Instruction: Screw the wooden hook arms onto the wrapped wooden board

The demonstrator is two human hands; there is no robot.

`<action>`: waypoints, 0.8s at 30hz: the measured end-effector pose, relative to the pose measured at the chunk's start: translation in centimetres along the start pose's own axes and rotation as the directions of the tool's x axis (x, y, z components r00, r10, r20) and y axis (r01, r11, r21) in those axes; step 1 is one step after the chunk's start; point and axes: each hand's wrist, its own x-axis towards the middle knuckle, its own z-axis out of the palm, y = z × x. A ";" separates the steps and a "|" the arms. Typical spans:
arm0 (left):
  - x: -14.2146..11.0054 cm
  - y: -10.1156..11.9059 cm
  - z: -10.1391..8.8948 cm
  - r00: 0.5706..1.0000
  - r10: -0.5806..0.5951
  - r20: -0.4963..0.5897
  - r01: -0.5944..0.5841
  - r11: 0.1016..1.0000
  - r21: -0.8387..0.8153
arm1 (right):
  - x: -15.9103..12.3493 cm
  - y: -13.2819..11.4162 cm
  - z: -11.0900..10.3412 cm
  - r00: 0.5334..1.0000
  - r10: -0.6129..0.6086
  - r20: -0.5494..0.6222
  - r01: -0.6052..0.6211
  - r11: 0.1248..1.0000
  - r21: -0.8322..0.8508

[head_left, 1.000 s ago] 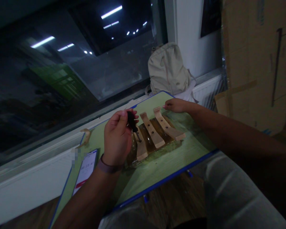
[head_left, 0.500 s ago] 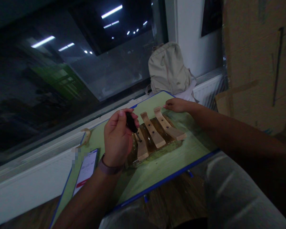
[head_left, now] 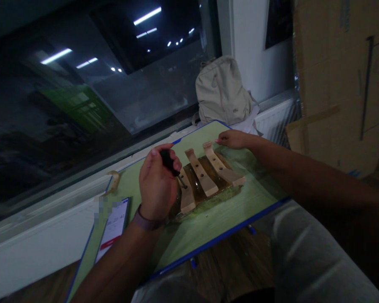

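My left hand is wrapped round the black handle of a screwdriver. Its metal shaft slants down to a hole in the leftmost curved wooden piece. To the right lie a middle wooden piece and a right one, both with dark holes. All three rest across a shiny brown slab on the green board. My right hand is closed at the board's far side, beside the upper end of the right piece. What its fingers hold, if anything, is hidden.
A phone with a lit screen lies on the board's left side. Behind it is another curved wooden piece. A beige backpack stands beyond the board by the window. Large cardboard rises at the right.
The screwdriver's handle has tipped slightly to the left, while its tip stays at the hole. My left hand has turned a little with it. My right hand keeps its place.
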 end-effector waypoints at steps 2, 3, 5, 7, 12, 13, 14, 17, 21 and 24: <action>0.0 -0.2 0.0 0.998 0.063 0.015 -0.063 0.998 -0.021 | 0.0 0.0 0.0 1.000 -0.003 0.003 0.003 1.000 0.002; 0.0 -0.2 0.0 0.997 0.079 0.025 -0.078 0.997 -0.022 | 0.0 0.0 0.0 1.000 -0.004 0.003 0.004 1.000 0.003; 0.1 -0.2 -0.2 0.996 0.077 0.045 -0.077 0.997 -0.002 | 0.0 0.1 0.1 1.000 -0.006 0.003 0.006 1.000 0.004; 0.1 0.1 -0.2 0.998 0.048 0.051 -0.051 0.998 0.046 | 0.0 0.2 0.1 1.000 -0.006 0.002 0.006 1.000 0.003; -0.1 0.5 -0.1 0.999 -0.026 0.027 0.025 0.998 0.054 | 0.1 0.2 0.1 1.000 -0.003 0.007 0.003 1.000 -0.004; -0.1 0.4 0.0 1.000 -0.017 0.023 0.017 0.999 0.030 | 0.1 0.2 0.1 1.000 -0.003 0.008 0.003 1.000 -0.006; -0.1 0.3 0.0 1.000 -0.006 0.023 0.005 1.000 0.011 | 0.1 0.1 0.0 1.000 -0.002 0.009 0.002 1.000 -0.008; 0.2 0.0 -0.1 0.999 0.032 0.026 -0.032 0.999 -0.009 | 0.0 0.0 0.0 1.000 0.005 0.009 -0.005 1.000 -0.012; 0.3 0.3 -0.2 1.000 0.018 0.019 -0.019 0.999 0.035 | 0.0 0.0 0.0 1.000 0.002 0.008 -0.002 1.000 -0.008; 0.1 0.5 -0.2 0.998 -0.056 0.019 0.055 0.998 0.043 | 0.1 0.1 0.1 1.000 -0.002 0.011 0.002 1.000 -0.008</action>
